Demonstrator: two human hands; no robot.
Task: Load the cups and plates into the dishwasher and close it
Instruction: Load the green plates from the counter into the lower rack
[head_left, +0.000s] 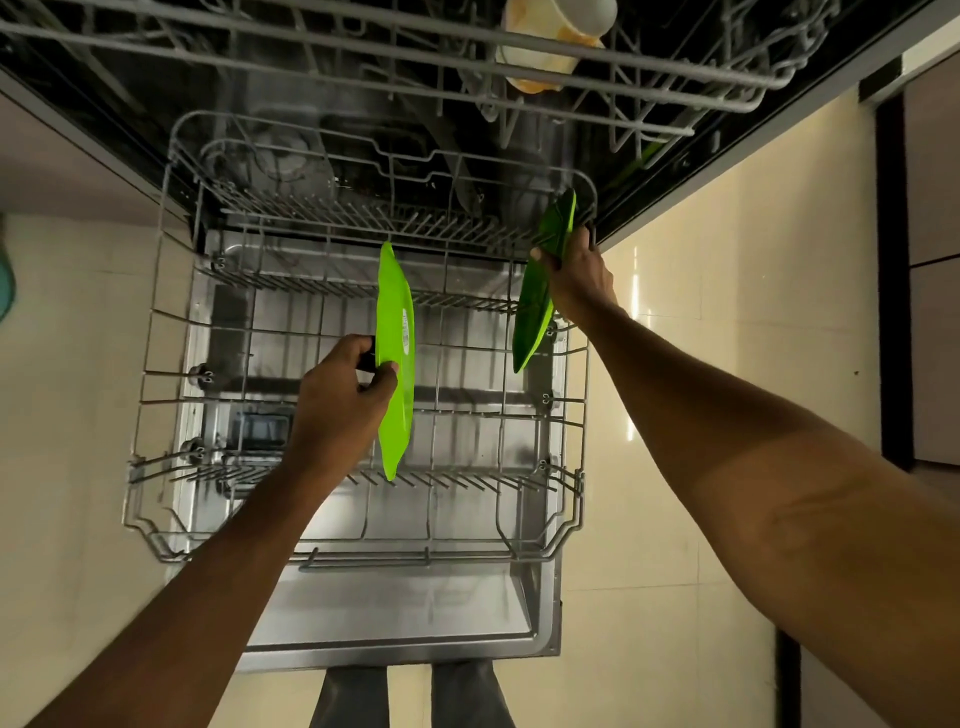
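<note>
The left hand (343, 389) grips a bright green plate (396, 358) edge-on over the middle of the lower rack (156, 332); its white marking is illegible. The right hand (576, 275) clamps a darker green plate (543, 291) at the rack's right side. A cream cup (545, 47) sits in the upper rack (363, 57).

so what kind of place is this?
Likely a home kitchen: an open dishwasher with its lower rack pulled out over a tiled floor, both hands holding green plates edge-on.
</note>
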